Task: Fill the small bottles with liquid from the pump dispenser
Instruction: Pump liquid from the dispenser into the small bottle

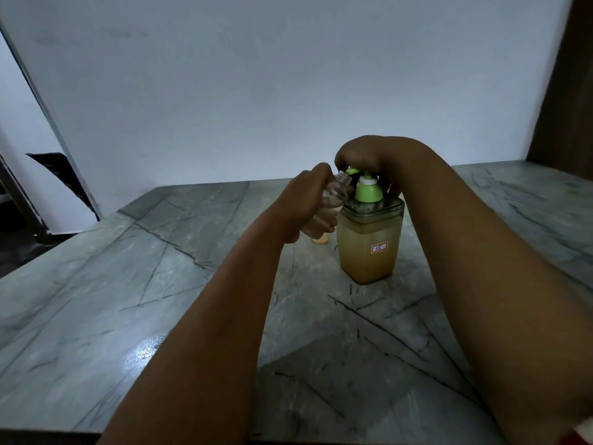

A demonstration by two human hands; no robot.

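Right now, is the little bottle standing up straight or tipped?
Tipped. The left hand holds the small bottle slanted, its open mouth by the green pump spout.

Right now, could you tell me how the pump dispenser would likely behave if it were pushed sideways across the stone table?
The pump dispenser looks well over half full of yellowish liquid, so it is probably heavy for its size. Its square, flat base suggests it would slide rather than roll. It is tall, and the right hand presses on top, so a high shove might tip it.
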